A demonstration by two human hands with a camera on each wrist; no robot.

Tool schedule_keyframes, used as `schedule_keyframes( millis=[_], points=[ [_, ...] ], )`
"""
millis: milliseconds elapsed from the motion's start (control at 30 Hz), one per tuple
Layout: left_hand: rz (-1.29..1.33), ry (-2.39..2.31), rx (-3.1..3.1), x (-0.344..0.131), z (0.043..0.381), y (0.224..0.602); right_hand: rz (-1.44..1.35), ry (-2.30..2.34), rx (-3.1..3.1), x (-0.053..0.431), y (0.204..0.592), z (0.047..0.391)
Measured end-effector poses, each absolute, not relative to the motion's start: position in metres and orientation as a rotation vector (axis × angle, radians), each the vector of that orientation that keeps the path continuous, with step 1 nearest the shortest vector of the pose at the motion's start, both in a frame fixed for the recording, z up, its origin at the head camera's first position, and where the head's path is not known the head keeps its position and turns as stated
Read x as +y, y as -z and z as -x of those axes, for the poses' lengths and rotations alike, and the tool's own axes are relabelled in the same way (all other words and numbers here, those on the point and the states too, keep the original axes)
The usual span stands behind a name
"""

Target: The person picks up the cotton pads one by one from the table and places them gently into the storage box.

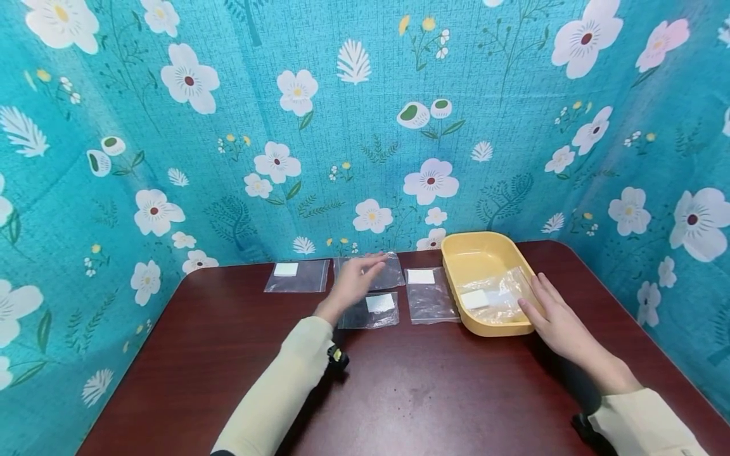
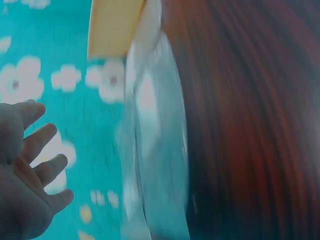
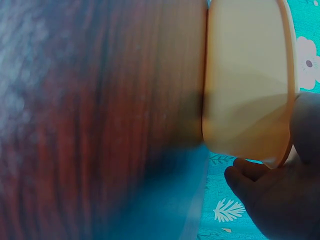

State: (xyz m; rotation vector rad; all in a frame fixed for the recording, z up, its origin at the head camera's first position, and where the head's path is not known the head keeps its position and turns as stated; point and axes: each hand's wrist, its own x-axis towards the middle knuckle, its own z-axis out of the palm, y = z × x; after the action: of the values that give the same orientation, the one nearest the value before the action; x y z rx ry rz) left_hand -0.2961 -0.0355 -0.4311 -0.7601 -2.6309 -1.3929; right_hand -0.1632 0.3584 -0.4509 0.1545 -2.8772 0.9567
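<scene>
My left hand [image 1: 355, 278] hovers over clear zip bags, fingers extended and apart from one another, with nothing held. Beneath it, a back bag [image 1: 392, 273] is partly hidden by the hand, and a front bag [image 1: 356, 316] with a white label lies nearer me. On the right, my right hand [image 1: 556, 320] holds the side of a yellow tray [image 1: 478, 244], thumb over the rim and fingers along the outer wall. Inside the tray lies another clear bag [image 1: 504, 288] with a white piece, towards its front end.
A labelled clear bag [image 1: 308, 283] lies at the left, and another bag [image 1: 433, 304] lies beside the tray's left wall. The dark red-brown table [image 1: 399, 392] ends at a blue floral cloth [image 1: 342, 145] standing behind and on both sides.
</scene>
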Motion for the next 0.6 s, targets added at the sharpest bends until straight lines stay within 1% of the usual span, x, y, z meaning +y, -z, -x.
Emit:
schedule_keyframes(
  millis=[167, 367, 600],
  points=[
    [0.547, 1.364, -2.638, -0.086, 0.308, 0.438, -0.153, -0.954, -2.884, 0.359, 0.451, 0.163],
    [0.33, 1.371, -2.664, -0.145, 0.313, 0.444, -0.137, -0.957, -2.907, 0.358, 0.449, 0.163],
    [0.163, 1.291, -2.702, -0.193, 0.313, 0.449, -0.142, -0.947, -2.896, 0.358, 0.451, 0.163]
  ],
)
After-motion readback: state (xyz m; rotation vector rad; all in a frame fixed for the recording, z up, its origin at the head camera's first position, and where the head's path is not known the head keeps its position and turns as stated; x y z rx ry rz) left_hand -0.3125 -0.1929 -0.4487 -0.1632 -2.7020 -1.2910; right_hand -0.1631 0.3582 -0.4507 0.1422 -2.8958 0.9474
